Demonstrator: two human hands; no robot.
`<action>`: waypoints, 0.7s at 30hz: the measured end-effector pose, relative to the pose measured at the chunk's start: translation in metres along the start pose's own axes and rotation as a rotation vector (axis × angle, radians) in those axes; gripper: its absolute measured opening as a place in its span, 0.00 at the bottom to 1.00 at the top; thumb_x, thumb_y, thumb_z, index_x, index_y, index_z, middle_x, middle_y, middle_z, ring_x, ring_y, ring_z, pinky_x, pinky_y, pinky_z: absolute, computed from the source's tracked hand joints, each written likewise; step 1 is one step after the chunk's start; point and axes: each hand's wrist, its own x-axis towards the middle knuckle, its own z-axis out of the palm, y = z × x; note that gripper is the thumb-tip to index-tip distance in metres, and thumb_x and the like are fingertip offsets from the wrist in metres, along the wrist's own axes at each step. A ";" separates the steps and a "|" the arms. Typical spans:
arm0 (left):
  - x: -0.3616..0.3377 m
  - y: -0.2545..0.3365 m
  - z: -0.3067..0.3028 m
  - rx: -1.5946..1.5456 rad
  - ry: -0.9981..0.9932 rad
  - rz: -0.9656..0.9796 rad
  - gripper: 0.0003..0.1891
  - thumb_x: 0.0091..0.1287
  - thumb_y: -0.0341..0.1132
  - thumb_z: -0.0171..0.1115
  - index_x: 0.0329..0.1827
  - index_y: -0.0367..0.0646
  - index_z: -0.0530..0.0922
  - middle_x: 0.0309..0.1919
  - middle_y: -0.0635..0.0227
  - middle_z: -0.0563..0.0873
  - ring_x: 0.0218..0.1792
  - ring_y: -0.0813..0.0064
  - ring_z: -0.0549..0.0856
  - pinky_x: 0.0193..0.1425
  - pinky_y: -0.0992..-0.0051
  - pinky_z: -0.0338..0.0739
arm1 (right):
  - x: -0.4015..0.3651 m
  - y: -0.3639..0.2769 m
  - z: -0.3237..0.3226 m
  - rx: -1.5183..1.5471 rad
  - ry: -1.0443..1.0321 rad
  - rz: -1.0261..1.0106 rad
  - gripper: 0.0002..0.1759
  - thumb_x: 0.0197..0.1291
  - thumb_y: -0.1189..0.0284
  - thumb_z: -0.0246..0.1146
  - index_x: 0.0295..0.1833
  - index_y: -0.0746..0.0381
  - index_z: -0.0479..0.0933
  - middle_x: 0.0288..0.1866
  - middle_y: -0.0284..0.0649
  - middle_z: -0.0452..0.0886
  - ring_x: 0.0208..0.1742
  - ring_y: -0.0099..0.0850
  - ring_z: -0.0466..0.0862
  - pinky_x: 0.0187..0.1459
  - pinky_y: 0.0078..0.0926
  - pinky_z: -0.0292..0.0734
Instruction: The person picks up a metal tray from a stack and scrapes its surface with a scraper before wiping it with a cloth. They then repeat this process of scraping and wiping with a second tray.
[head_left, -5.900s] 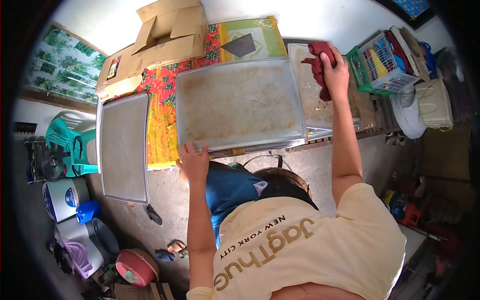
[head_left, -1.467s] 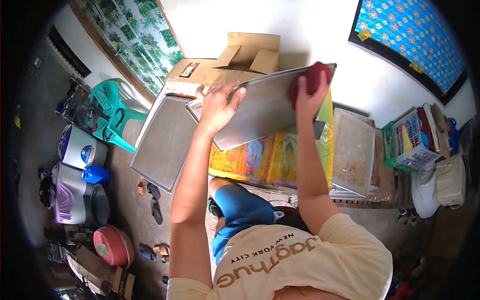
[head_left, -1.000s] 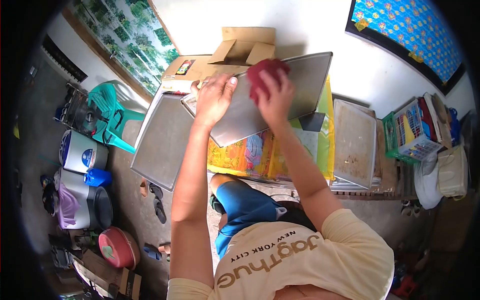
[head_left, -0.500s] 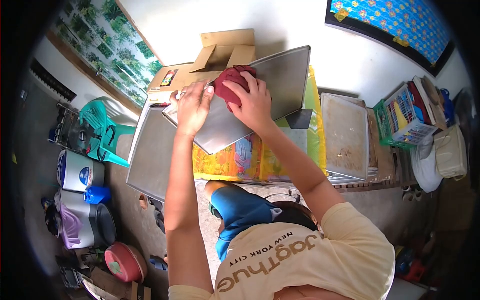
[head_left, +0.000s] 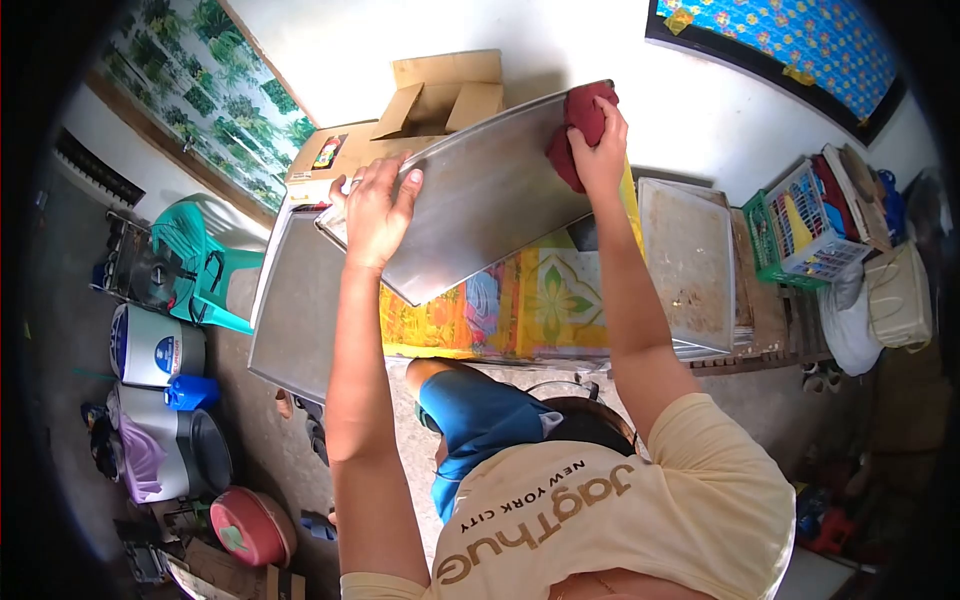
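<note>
A flat metal baking tray (head_left: pixel 480 190) is held tilted above the table, its shiny inner face toward me. My left hand (head_left: pixel 378 210) grips the tray's left edge, thumb on the face and fingers over the rim. In my right hand (head_left: pixel 603 150) is a bunched dark red cloth (head_left: pixel 585 115), pressed against the tray's far right corner. Under the tray lies a yellow patterned tablecloth (head_left: pixel 560 290). Another metal tray (head_left: pixel 295 310) rests at the left of the table.
An open cardboard box (head_left: pixel 440 105) stands behind the tray against the wall. Stained trays (head_left: pixel 688 260) are stacked at the right, near plastic baskets (head_left: pixel 810 230). A green plastic chair (head_left: pixel 195 260) and a washing machine (head_left: pixel 160 345) are on the left.
My right hand has slid the red cloth from the tray's upper middle to its far right corner. My left hand keeps its hold on the left edge, and the tray has shifted slightly.
</note>
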 end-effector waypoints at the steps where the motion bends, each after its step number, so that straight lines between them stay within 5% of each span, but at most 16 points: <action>1: 0.002 -0.002 0.001 -0.003 -0.007 -0.003 0.20 0.72 0.51 0.57 0.59 0.51 0.83 0.53 0.65 0.87 0.60 0.65 0.81 0.72 0.51 0.48 | -0.009 0.008 0.003 0.025 0.006 0.027 0.35 0.50 0.69 0.70 0.67 0.52 0.72 0.68 0.47 0.72 0.67 0.51 0.73 0.66 0.45 0.71; 10: 0.005 -0.007 0.004 0.007 0.003 0.021 0.19 0.69 0.47 0.62 0.58 0.50 0.82 0.53 0.66 0.87 0.58 0.64 0.81 0.71 0.47 0.49 | -0.100 0.096 0.027 0.184 0.058 0.428 0.34 0.53 0.67 0.70 0.67 0.61 0.70 0.65 0.50 0.74 0.66 0.48 0.74 0.68 0.41 0.69; 13: 0.006 -0.011 0.005 0.016 0.019 0.024 0.19 0.68 0.46 0.63 0.58 0.50 0.82 0.53 0.65 0.87 0.58 0.64 0.81 0.71 0.47 0.50 | -0.109 0.103 0.025 0.324 0.028 0.863 0.37 0.55 0.64 0.69 0.69 0.61 0.66 0.66 0.50 0.74 0.64 0.47 0.76 0.67 0.41 0.70; 16: 0.010 -0.013 0.006 0.032 0.005 0.010 0.19 0.68 0.46 0.63 0.58 0.50 0.82 0.54 0.65 0.87 0.59 0.64 0.81 0.71 0.47 0.50 | -0.114 0.112 0.030 0.520 0.060 1.055 0.39 0.57 0.64 0.68 0.71 0.62 0.62 0.66 0.53 0.74 0.64 0.47 0.77 0.66 0.42 0.71; 19: 0.012 -0.012 0.007 0.028 -0.027 -0.031 0.19 0.68 0.48 0.62 0.58 0.50 0.82 0.54 0.64 0.87 0.60 0.63 0.81 0.71 0.48 0.50 | -0.135 0.115 0.060 0.527 0.180 1.198 0.37 0.61 0.64 0.65 0.72 0.64 0.59 0.65 0.58 0.73 0.63 0.51 0.77 0.65 0.45 0.72; 21: 0.012 -0.011 0.007 0.024 -0.026 -0.049 0.20 0.69 0.50 0.61 0.59 0.52 0.82 0.53 0.63 0.88 0.62 0.63 0.80 0.72 0.50 0.50 | -0.150 0.073 0.066 0.376 0.171 1.106 0.36 0.62 0.66 0.62 0.72 0.65 0.59 0.65 0.61 0.71 0.64 0.54 0.75 0.67 0.46 0.70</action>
